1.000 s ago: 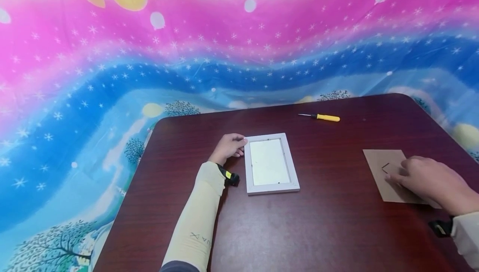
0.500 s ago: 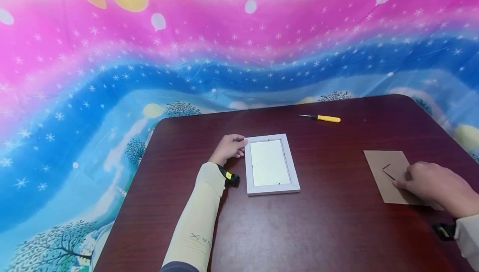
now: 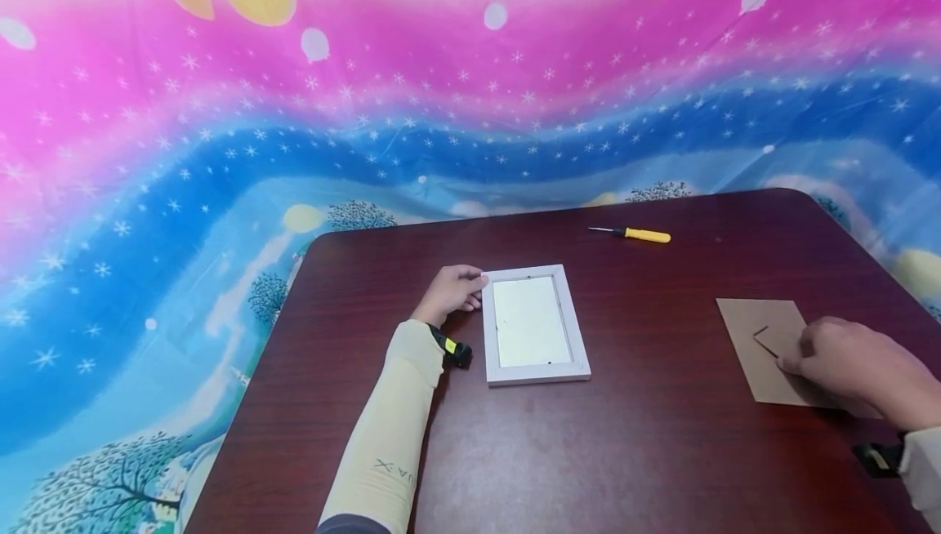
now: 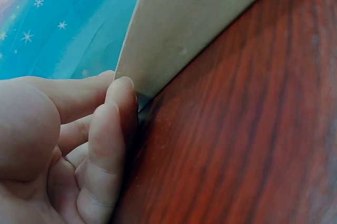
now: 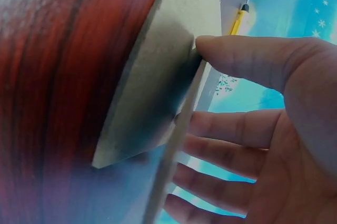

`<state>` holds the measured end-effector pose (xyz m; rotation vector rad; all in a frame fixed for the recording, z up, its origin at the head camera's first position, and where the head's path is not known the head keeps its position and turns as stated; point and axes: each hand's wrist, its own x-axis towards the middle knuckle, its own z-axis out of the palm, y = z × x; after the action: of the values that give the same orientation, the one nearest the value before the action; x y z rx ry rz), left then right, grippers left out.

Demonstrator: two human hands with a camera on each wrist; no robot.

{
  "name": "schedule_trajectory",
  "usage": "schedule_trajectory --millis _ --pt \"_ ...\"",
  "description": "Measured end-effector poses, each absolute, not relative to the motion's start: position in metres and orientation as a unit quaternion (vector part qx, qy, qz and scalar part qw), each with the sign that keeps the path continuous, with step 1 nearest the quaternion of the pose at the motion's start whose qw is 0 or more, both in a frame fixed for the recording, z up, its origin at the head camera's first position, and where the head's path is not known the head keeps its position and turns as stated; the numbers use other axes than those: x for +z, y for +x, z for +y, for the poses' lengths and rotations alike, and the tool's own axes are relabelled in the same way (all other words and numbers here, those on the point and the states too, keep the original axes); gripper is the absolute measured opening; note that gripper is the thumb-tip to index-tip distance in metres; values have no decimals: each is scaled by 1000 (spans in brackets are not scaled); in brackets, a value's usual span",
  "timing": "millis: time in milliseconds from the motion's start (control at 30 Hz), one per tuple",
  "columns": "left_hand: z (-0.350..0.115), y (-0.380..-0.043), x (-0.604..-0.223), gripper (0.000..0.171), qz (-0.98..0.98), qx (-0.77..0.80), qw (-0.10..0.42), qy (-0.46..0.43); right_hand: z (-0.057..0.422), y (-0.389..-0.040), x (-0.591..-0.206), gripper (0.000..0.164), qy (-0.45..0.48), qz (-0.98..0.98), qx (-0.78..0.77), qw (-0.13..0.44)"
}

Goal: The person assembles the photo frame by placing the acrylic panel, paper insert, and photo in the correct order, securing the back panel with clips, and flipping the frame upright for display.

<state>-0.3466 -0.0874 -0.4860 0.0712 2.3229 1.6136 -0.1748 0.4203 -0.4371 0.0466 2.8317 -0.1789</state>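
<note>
In the head view a white picture frame (image 3: 574, 318) lies back side up on the table, with a pale panel (image 3: 531, 322) inside its border and small dark tabs along the inner edge. My left hand (image 3: 450, 293) pinches its upper left corner; thumb and fingertips meet at the frame's side (image 4: 168, 29) in the left wrist view. On the right a brown backing board (image 3: 779, 318) with a thin dark angled line rests on the table. My right hand (image 3: 856, 362) covers its right part. In the right wrist view, thumb and fingers flank a thin strip of board seen edge-on.
A screwdriver (image 3: 647, 235) with a yellow handle lies near the table's far edge. The dark red table (image 3: 647, 452) reaches to rounded far corners. Behind it hangs a printed pink and blue cloth (image 3: 470, 109). Black straps with cameras sit on both wrists.
My right hand has slid slightly right and down over the board, so more of the dark line shows. The left hand keeps its grip on the frame.
</note>
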Motion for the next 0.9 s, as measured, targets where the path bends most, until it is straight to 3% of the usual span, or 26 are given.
schedule_trajectory --millis 433,900 --pt "-87 -345 -485 30 811 564 152 33 420 -174 -443 36 -2 997 -64 37" --pt "-88 -346 -484 31 809 564 160 32 411 -173 -432 49 3 995 -96 33"
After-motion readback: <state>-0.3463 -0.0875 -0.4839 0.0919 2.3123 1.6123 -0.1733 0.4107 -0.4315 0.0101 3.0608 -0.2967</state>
